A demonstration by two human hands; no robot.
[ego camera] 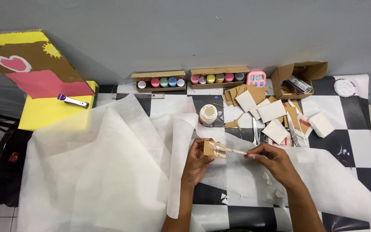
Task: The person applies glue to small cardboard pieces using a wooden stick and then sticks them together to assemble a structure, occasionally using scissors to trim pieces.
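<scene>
My left hand (197, 162) pinches a small square of brown cardboard (211, 148) above the white fabric sheet (108, 172). My right hand (271, 159) holds a thin pale stick (233, 150) by its end, and the stick's other end rests on the cardboard square. Just beyond the hands stands an open white glue jar (208, 114). Both hands hover over the black-and-white checkered table (357, 141).
Two cardboard trays of coloured paint pots (160, 81) (218, 78) line the back wall beside a pink timer (256, 79) and an open box (299, 79). Cardboard and white squares (271, 111) lie at right. A painted board (31, 71) and stapler (72, 101) sit at left.
</scene>
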